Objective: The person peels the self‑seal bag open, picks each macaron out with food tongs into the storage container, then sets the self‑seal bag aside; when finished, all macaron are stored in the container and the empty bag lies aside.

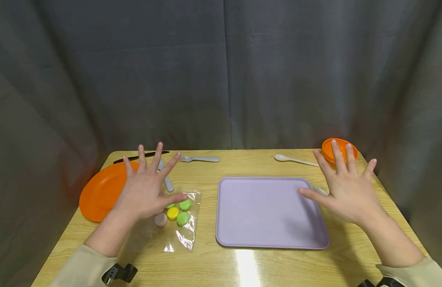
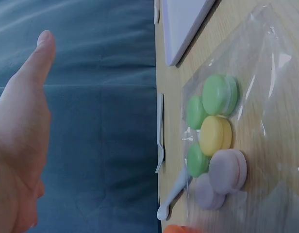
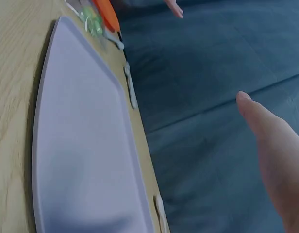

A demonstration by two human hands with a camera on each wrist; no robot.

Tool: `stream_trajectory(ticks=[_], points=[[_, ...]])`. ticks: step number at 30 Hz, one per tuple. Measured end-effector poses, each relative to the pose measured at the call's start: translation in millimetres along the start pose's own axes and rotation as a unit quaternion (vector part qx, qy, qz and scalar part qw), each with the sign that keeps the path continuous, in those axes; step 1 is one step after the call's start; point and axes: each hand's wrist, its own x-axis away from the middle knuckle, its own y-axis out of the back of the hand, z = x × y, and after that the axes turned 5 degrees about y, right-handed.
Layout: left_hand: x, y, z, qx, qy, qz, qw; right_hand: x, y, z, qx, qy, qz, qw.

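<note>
Fingers spread wide, my left hand (image 1: pixel 143 191) hovers above the table's left part, holding nothing. Below its thumb lies a clear plastic bag (image 1: pixel 181 239) with several green, yellow and pale pink macarons (image 2: pixel 216 136). An orange plate (image 1: pixel 102 191) is to its left, partly hidden by the hand. My right hand (image 1: pixel 351 195), also spread and holding nothing, is raised over the right side. Its thumb overlaps the right edge of a lilac tray (image 1: pixel 264 215) in the head view. Behind its fingertips sits an orange bowl (image 1: pixel 339 149). A small pale object (image 1: pixel 320 191) is mostly hidden by this hand.
Along the back lie a dark knife (image 1: pixel 142 156), a pale fork (image 1: pixel 203 159) and a white spoon (image 1: pixel 294 160). Another pale spoon (image 1: pixel 168 183) rests between the plate and the bag. Grey curtains (image 1: pixel 171 79) hang around the back and sides of the wooden table (image 1: pixel 171 271).
</note>
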Motion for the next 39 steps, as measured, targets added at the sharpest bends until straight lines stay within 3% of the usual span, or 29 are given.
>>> stream_trajectory(ticks=[13,23,30,39], points=[[16.2,5.1,20.1,-0.008,-0.010,0.012,0.9999,-28,2,51,-0.023,0.059,-0.028,0.998],[33.2,1.4,32.2,0.052,-0.031,0.020,0.9980,-39,-15,105,-0.100,0.116,-0.055,0.987],[46.5,-9.8,41.6,0.111,-0.063,0.025,0.9915,-39,-34,141,-0.216,0.130,-0.051,0.966],[65.2,-30.9,49.0,0.162,-0.077,0.045,0.9827,-37,-66,175,-0.370,0.132,-0.016,0.919]])
